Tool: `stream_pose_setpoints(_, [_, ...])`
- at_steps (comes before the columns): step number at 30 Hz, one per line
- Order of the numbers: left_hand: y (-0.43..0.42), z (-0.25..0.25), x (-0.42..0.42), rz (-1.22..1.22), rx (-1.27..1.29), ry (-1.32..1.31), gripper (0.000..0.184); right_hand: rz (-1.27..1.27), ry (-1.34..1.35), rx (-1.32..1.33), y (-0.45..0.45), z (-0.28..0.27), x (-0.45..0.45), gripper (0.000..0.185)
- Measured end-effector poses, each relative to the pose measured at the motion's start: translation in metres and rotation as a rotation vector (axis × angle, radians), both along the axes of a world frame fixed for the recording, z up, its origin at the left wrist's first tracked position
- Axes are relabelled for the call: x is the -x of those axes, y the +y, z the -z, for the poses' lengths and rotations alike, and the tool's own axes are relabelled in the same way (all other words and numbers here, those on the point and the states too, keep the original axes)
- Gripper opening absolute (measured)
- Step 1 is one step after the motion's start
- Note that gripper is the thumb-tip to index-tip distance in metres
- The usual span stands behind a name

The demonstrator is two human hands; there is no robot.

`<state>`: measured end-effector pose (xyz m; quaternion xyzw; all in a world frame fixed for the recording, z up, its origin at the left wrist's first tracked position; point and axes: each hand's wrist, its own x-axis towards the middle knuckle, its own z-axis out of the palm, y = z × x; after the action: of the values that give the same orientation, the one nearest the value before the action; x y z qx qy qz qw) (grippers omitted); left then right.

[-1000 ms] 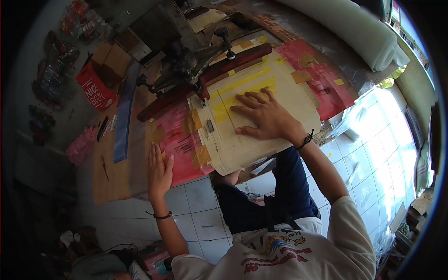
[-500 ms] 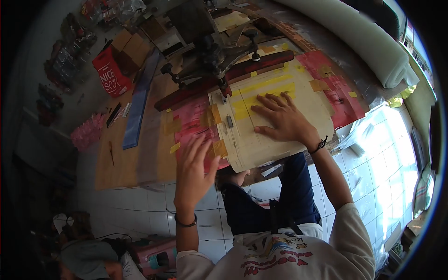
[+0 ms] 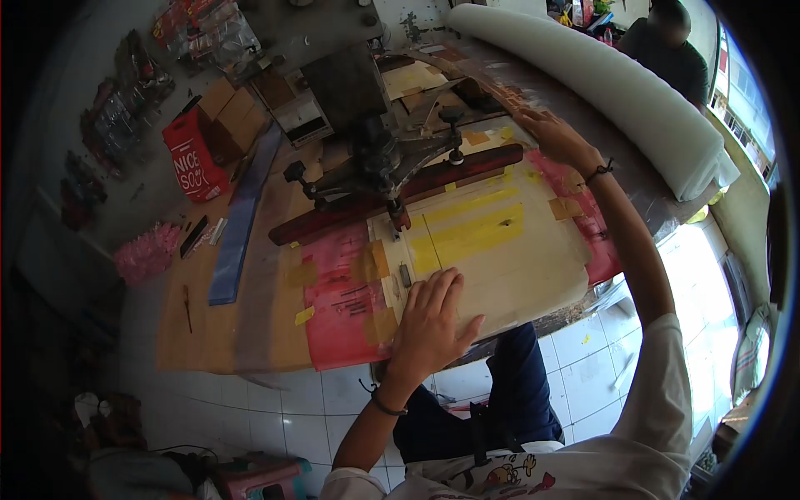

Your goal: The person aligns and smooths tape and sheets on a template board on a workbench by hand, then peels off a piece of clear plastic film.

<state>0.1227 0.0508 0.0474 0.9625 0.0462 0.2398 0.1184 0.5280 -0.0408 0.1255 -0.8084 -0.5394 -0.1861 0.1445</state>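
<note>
As the right hand (image 3: 560, 137) leaves the yellow marks of the pale sheet (image 3: 500, 292), where it lay a half-second earlier, it reaches to the sheet's one o'clock, past the end of a dark red bar (image 3: 471, 169). Its fingers are extended, gripping nothing visible; whether they touch the surface beneath cannot be told. The left hand (image 3: 433, 321), previously over the red sheet (image 3: 333, 329), now rests open at the pale sheet's seven to eight o'clock, thumb apart, fingertips just beside a small grey block (image 3: 406, 276). The pale sheet lies flat on the counter (image 3: 187, 346), a white roll (image 3: 600, 87) toward its one o'clock.
</note>
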Motion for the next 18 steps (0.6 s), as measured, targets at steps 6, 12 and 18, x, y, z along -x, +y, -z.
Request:
stream_pose_setpoints(6, [-0.001, -0.005, -0.003, -0.008, 0.049, 0.004, 0.064, 0.082, 0.000, 0.132, 0.035, 0.045, -0.032, 0.040])
stream_pose_setpoints(12, [-0.001, -0.008, -0.004, -0.012, 0.069, 0.017, 0.064, 0.211, 0.007, 0.111, 0.041, 0.066, -0.044, 0.037])
stream_pose_setpoints(18, [-0.002, -0.008, -0.001, -0.024, 0.072, 0.021, 0.063, 0.253, -0.084, 0.105, 0.044, 0.078, -0.054, 0.036])
